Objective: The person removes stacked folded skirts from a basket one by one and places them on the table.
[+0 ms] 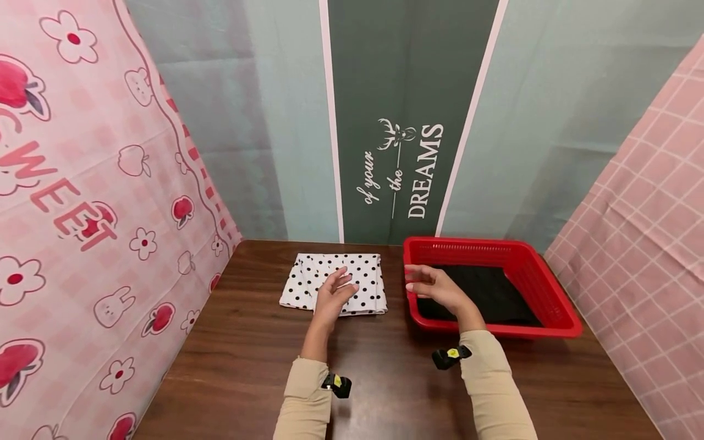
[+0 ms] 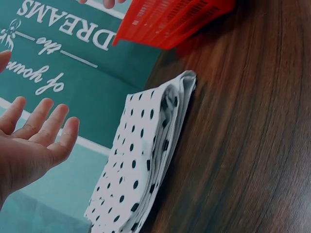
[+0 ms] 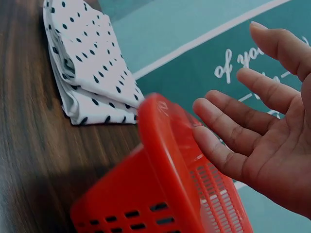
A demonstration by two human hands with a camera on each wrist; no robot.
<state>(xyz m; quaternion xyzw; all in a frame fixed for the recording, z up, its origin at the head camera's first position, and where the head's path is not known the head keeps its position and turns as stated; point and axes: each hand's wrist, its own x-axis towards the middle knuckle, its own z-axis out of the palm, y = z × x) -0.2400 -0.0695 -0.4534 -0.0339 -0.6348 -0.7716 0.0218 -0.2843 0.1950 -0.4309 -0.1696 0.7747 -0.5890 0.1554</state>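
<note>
A white cloth with black polka dots [image 1: 308, 278] lies folded in several layers on the table, left of centre. Over its right front part hovers my left hand [image 1: 332, 299], fingers loosely bent and holding nothing; the left wrist view shows the palm [image 2: 24, 160] apart from the cloth [image 2: 126, 160]. My right hand [image 1: 440, 290] hangs above the left rim of a red plastic basket [image 1: 555, 293], its fingers spread and relaxed with nothing in them. Inside the basket lies a flat black cloth [image 1: 484, 293], partly hidden by that hand.
The brown wooden table [image 1: 385, 379] carries both the folded cloth and the basket. A green and teal curtain [image 1: 407, 79] hangs along the back edge. Pink printed fabric [image 1: 110, 244] borders the left side, and pink checked fabric [image 1: 638, 244] the right.
</note>
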